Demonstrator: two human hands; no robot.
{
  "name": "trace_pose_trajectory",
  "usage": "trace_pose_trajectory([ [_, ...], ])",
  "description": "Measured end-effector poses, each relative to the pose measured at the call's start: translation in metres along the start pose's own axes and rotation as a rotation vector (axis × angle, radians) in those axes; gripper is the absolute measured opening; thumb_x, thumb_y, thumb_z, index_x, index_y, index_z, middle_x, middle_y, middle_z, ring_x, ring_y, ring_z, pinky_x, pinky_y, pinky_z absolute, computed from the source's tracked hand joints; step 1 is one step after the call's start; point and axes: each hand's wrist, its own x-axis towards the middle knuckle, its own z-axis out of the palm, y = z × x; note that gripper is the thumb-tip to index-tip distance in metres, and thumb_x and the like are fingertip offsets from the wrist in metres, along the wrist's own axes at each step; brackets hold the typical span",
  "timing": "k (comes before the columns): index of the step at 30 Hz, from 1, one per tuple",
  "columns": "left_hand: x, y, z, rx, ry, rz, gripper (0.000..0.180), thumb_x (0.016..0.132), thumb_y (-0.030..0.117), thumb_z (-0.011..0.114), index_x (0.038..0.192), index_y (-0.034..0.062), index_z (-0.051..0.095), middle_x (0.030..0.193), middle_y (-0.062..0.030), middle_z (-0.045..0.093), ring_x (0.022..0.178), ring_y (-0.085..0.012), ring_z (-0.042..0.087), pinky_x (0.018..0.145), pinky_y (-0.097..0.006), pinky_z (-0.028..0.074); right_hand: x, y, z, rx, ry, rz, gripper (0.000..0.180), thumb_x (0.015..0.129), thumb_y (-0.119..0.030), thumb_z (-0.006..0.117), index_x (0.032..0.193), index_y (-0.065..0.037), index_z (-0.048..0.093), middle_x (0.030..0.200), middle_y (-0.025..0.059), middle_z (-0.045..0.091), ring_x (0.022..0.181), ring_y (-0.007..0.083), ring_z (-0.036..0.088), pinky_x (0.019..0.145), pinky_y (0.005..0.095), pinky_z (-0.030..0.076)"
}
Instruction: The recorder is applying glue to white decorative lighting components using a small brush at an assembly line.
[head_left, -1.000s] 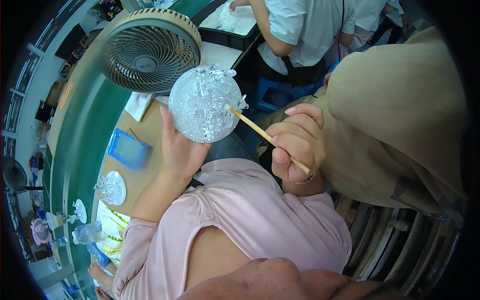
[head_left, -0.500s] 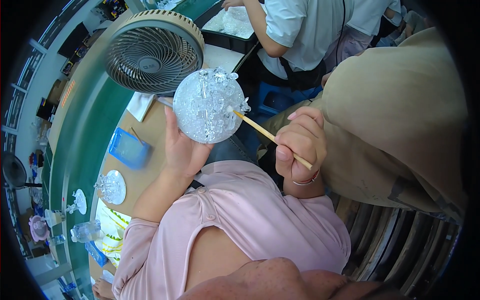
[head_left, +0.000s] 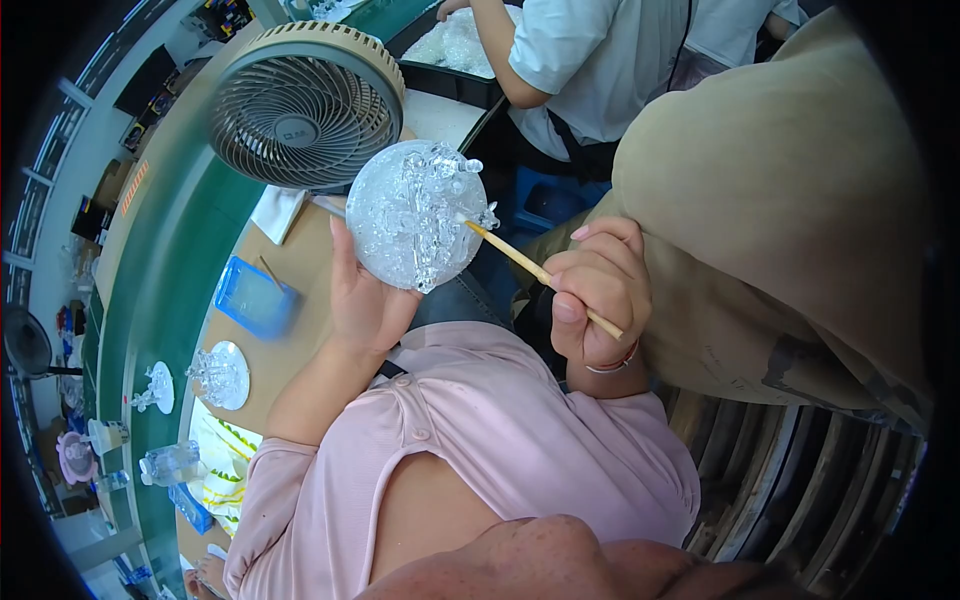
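Two hands are working on one clear disc (head_left: 415, 215). At far left, further clear ornaments (head_left: 220, 375) are lying on the worktop (head_left: 300, 300) beside a blue tray (head_left: 252, 298), and a round fan (head_left: 303, 105) is standing behind them. The left hand (head_left: 368, 300) is holding the disc up in the air in front of the fan, fingers closed behind its lower rim, so the grip is clamped on the disc edge. The disc is carrying raised clear figures that look thin and brittle; judged from this, it is light, stiff, slippery and fragile, and is best held by the flat rim, never by the figures. The right hand (head_left: 595, 290) is pinching a thin wooden stick (head_left: 540, 275), its grip closed on the stick, with the tip touching the disc's right edge. A second person in a white shirt (head_left: 590, 50) is sitting beyond.
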Motion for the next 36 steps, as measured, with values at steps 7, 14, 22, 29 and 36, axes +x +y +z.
trace_pose_trajectory([
  [7, 0.001, 0.0, -0.001, 0.007, 0.018, 0.002, 0.065, 0.09, 0.06, 0.029, 0.138, 0.0164, 0.03, 0.139, -0.008, 0.036, 0.127, -0.0282, 0.036, 0.103, -0.048, 0.03, 0.0, 0.005, 0.002, 0.055, 0.025, 0.027, 0.011, 0.084, -0.015, 0.057, 0.081, -0.006, 0.051, 0.064, 0.0034, 0.056, 0.057, 0.0193, 0.051, 0.068, 0.0357, 0.045],
  [14, 0.002, -0.002, -0.002, 0.024, 0.063, 0.017, 0.065, 0.09, 0.059, 0.029, 0.138, 0.016, 0.031, 0.138, -0.0078, 0.038, 0.127, -0.0285, 0.037, 0.102, -0.048, 0.031, 0.001, 0.007, 0.003, 0.126, 0.017, 0.088, 0.009, 0.082, -0.01, 0.056, 0.075, -0.005, 0.051, 0.063, 0.0039, 0.054, 0.056, 0.0204, 0.05, 0.066, 0.0357, 0.044],
  [22, 0.001, -0.005, -0.012, 0.034, 0.053, 0.065, 0.065, 0.091, 0.057, 0.027, 0.137, 0.012, 0.03, 0.138, -0.0085, 0.038, 0.126, -0.0273, 0.037, 0.103, -0.044, 0.029, 0.004, 0.007, 0.001, 0.132, -0.027, 0.117, 0.009, 0.079, -0.006, 0.058, 0.074, -0.005, 0.052, 0.063, 0.0046, 0.053, 0.056, 0.0213, 0.05, 0.065, 0.0357, 0.045],
  [29, 0.001, -0.007, -0.014, 0.027, 0.009, 0.082, 0.064, 0.093, 0.054, 0.025, 0.137, 0.0075, 0.03, 0.139, -0.0096, 0.037, 0.128, -0.027, 0.034, 0.107, -0.043, 0.022, 0.014, 0.003, 0.001, 0.141, -0.028, 0.075, 0.01, 0.074, -0.005, 0.063, 0.073, -0.004, 0.053, 0.062, 0.0053, 0.052, 0.055, 0.0239, 0.049, 0.062, 0.0365, 0.043],
  [36, -0.001, -0.008, -0.01, 0.058, 0.055, 0.094, 0.063, 0.094, 0.052, 0.025, 0.136, 0.0069, 0.031, 0.138, -0.0098, 0.038, 0.127, -0.0274, 0.034, 0.107, -0.043, 0.023, 0.02, 0.009, 0.009, 0.012, -0.025, 0.056, 0.01, 0.082, -0.006, 0.057, 0.073, -0.003, 0.053, 0.064, 0.0057, 0.054, 0.054, 0.023, 0.049, 0.061, 0.0362, 0.044],
])
